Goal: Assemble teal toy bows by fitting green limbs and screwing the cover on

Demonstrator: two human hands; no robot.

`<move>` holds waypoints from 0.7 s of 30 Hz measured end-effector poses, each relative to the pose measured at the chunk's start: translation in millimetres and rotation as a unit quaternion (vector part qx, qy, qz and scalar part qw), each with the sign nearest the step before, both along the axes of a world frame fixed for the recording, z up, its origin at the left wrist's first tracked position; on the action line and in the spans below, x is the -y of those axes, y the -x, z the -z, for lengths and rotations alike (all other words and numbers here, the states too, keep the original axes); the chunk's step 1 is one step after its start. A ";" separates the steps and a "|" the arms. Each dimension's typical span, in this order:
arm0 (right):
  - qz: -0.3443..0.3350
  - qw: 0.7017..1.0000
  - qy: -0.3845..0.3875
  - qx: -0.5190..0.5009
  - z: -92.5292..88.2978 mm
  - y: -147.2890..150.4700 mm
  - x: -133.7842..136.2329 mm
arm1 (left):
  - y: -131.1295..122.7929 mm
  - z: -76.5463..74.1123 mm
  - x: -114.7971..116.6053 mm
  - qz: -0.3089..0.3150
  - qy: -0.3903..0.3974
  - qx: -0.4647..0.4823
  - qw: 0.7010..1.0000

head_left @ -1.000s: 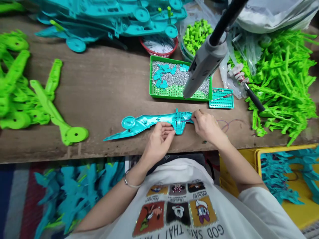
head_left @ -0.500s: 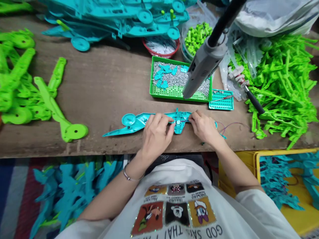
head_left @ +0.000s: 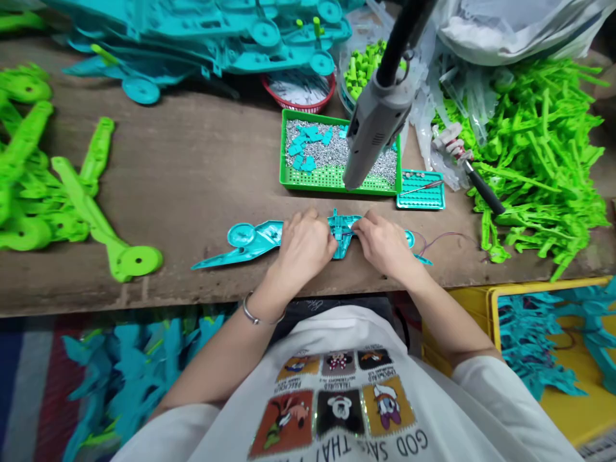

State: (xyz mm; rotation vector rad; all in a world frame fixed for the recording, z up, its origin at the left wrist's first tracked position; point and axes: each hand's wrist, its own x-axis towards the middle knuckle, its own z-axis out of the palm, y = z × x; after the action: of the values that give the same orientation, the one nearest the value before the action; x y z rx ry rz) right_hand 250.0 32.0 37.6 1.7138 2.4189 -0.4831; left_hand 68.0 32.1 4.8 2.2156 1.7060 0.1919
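A long teal plastic toy shell (head_left: 250, 240) lies flat near the front edge of the brown wooden bench (head_left: 192, 173). My left hand (head_left: 304, 247) rests on its middle, fingers curled and pressing down on it. My right hand (head_left: 382, 244) covers the shell's right part, fingertips pinched at the raised teal centre piece (head_left: 342, 231). Thin purple and red wires (head_left: 440, 239) trail out to the right of that hand. What the right fingertips pinch is hidden.
A grey powered screwdriver (head_left: 375, 122) hangs over a green tray (head_left: 337, 181) of screws and small teal bits. Beside it sits a small teal tray (head_left: 421, 191). Green parts (head_left: 534, 141) pile right and left (head_left: 29, 179); teal shells (head_left: 202, 38) are stacked behind. A yellow crate (head_left: 553, 359) stands below right.
My left hand has slid up onto the shell's middle and my right hand has moved left toward the centre piece, so both hands now meet there.
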 end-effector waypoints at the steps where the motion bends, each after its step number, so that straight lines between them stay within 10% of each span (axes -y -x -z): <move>1: -0.011 1.000 0.000 -0.003 -1.2 3.3 -0.2 | 2.5 -0.4 -1.3 0.001 0.004 0.008 1.000; 21: 0.017 0.994 -0.006 -0.110 12.2 21.3 15.4 | 37.8 7.3 -2.4 0.047 0.004 0.256 0.965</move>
State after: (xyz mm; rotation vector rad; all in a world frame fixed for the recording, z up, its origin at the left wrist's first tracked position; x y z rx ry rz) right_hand 228.8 16.6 25.3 1.7949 2.5482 -0.6965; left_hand 30.2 34.5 -2.5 2.0010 1.3117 0.6674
